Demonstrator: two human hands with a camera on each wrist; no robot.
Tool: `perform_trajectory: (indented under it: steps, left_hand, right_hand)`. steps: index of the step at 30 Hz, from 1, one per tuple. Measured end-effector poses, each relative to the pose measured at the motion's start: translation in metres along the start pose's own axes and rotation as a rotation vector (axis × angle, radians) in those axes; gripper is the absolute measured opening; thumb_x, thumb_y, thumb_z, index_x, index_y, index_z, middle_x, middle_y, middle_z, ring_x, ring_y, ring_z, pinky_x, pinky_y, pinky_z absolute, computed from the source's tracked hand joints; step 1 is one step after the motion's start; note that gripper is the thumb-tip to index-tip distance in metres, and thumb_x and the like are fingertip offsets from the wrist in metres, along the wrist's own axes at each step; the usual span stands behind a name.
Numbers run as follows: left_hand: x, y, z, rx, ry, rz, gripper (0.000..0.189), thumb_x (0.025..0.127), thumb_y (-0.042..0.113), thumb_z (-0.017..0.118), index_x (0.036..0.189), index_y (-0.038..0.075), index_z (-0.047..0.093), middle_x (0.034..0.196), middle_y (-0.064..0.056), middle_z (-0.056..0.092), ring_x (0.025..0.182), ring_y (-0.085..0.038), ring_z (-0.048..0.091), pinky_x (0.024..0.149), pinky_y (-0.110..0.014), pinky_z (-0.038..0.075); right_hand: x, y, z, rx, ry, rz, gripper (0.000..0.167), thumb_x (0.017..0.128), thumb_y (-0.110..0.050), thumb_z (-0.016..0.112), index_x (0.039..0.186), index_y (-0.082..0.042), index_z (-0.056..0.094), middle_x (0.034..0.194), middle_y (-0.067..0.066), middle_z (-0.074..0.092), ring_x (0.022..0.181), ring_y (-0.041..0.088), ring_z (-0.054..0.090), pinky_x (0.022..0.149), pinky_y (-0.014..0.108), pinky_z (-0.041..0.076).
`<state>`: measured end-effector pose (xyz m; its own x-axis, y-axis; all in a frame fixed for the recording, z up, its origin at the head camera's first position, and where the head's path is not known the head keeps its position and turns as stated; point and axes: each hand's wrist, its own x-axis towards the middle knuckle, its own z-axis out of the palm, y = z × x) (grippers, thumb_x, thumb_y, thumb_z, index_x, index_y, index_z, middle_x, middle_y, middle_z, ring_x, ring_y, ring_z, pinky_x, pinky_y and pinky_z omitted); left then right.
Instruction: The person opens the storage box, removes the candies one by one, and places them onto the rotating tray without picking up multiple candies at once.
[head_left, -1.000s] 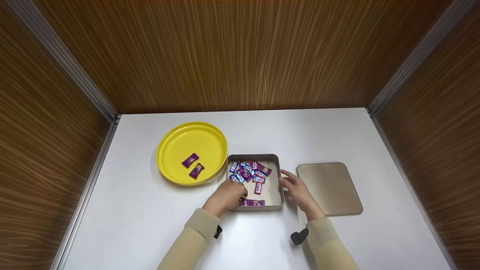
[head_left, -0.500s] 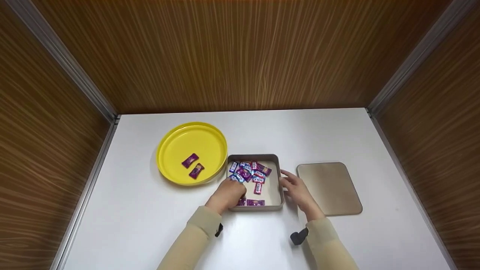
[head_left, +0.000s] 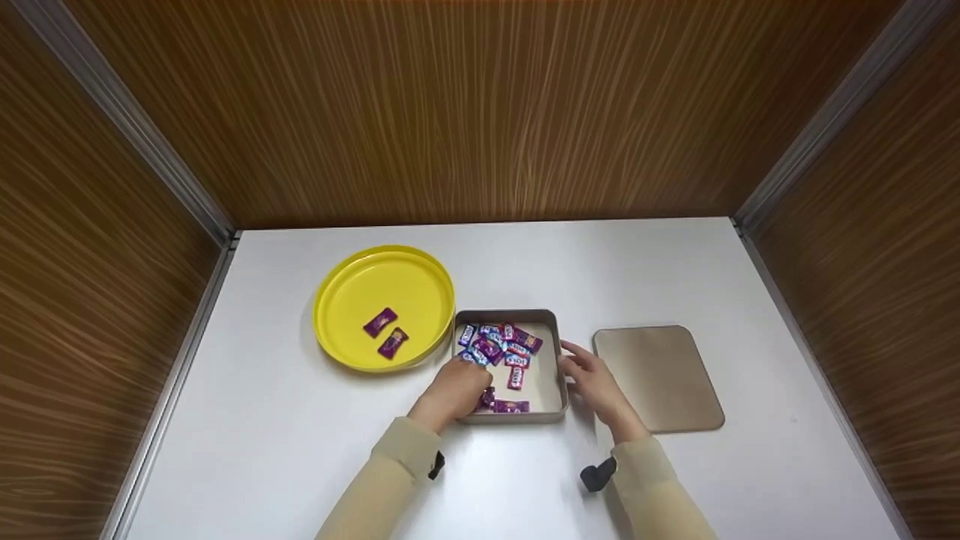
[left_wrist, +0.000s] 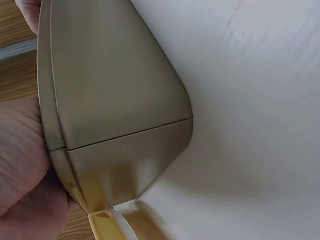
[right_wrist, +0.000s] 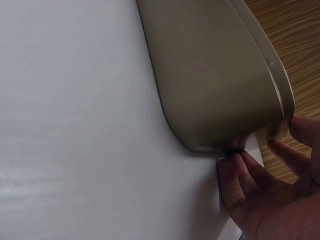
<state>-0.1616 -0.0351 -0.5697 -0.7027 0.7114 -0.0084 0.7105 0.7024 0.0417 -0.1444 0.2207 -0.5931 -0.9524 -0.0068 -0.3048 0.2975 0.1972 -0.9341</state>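
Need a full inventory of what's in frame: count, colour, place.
Shallow round yellow tray: 1, yellow, left of the tin
Small purple-wrapped candies: 2, purple, on the tray
Rounded-corner rectangular metal tin: 1, grey-brown, between the hands
Mixed wrapped candies: overlapping, exact count unclear; purple, blue, red-and-white; inside the tin
Flat rounded-corner panel: 1, tan, right of the tin
Smooth tabletop: 1, white, under everything
Wood-grain walls: 3, brown, back and both sides
Metallic strips: several, grey, along wall edges
Sleeves: 2, beige, on both forearms
Wrist devices: 2, black, by the cuffs
Left hand: 1, bare, in the tin, fingertips hidden
Right hand: 1, bare, touching the tin's right side
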Motion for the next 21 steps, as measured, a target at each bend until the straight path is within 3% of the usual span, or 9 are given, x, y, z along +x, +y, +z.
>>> perform_trajectory:
  steps: [5, 10, 16, 21]
  left_hand:
    - [-0.001, 0.001, -0.005, -0.071, 0.037, -0.012, 0.004, 0.086, 0.011, 0.072, 0.09, 0.01, 0.073, 0.081, -0.004, 0.07, 0.074, -0.024, 0.065, 0.074, -0.038, 0.051]
    - [-0.005, 0.0, -0.015, -0.168, 0.059, -0.066, 0.026, 0.082, 0.02, 0.079, 0.104, 0.009, 0.07, 0.093, -0.005, 0.07, 0.084, -0.024, 0.066, 0.08, -0.041, 0.052]
    - [-0.017, -0.006, -0.026, -0.326, 0.168, -0.133, 0.031, 0.082, 0.021, 0.079, 0.108, 0.007, 0.069, 0.101, -0.006, 0.069, 0.093, -0.023, 0.065, 0.085, -0.04, 0.052]
    - [-0.029, -0.015, -0.035, -0.424, 0.215, -0.203, 0.035, 0.084, 0.019, 0.077, 0.116, 0.005, 0.068, 0.11, -0.009, 0.068, 0.101, -0.025, 0.064, 0.091, -0.041, 0.051]
  right_hand:
    - [0.0, 0.0, 0.0, -0.007, 0.004, -0.001, 0.047, 0.103, -0.018, 0.05, 0.148, -0.004, 0.041, 0.133, 0.026, 0.054, 0.123, 0.039, 0.053, 0.098, 0.05, 0.046]
    - [0.0, 0.001, 0.0, -0.003, 0.005, -0.007, 0.048, 0.103, -0.018, 0.05, 0.148, -0.004, 0.041, 0.134, 0.026, 0.053, 0.125, 0.039, 0.051, 0.099, 0.051, 0.045]
    - [0.0, 0.001, 0.0, 0.025, 0.006, -0.023, 0.048, 0.103, -0.015, 0.05, 0.147, 0.0, 0.04, 0.133, 0.029, 0.053, 0.122, 0.04, 0.053, 0.098, 0.05, 0.047]
    - [-0.003, -0.004, 0.001, 0.044, -0.004, -0.023, 0.048, 0.103, -0.014, 0.049, 0.147, 0.002, 0.038, 0.134, 0.031, 0.052, 0.122, 0.042, 0.052, 0.097, 0.051, 0.047]
